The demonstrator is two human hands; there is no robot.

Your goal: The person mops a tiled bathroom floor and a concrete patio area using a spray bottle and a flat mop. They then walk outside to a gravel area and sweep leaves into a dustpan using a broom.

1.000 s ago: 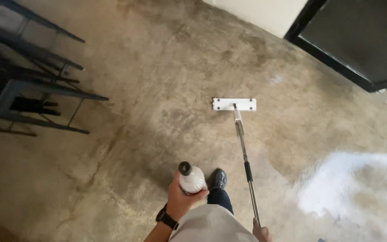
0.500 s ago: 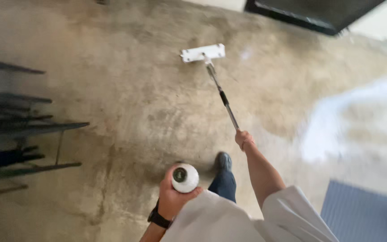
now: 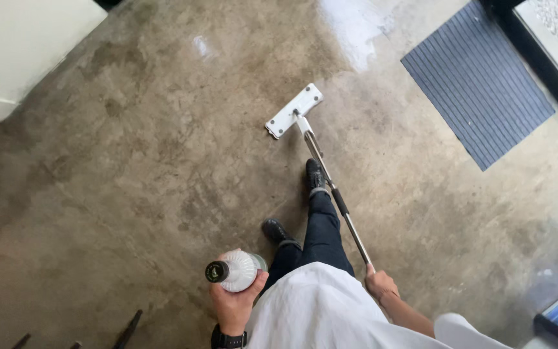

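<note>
left hand [image 3: 232, 304] grips a white bottle [image 3: 237, 270], right hand [image 3: 380, 284] apparently a mop [image 3: 294, 111]

A white bottle [image 3: 239, 270] is gripped by the left hand [image 3: 232, 304]; a flat mop [image 3: 294, 110] is held by the right hand [image 3: 380, 284] on the concrete floor [image 3: 130, 181].

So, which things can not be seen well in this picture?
- Bottle: contents unclear in the head view; left hand wraps its lower part.
- Mop: handle end covered by right hand.
- Mat: far corner cut off by the top edge.
- Dark legs at the bottom-left edge: cropped, kind unclear.
</note>
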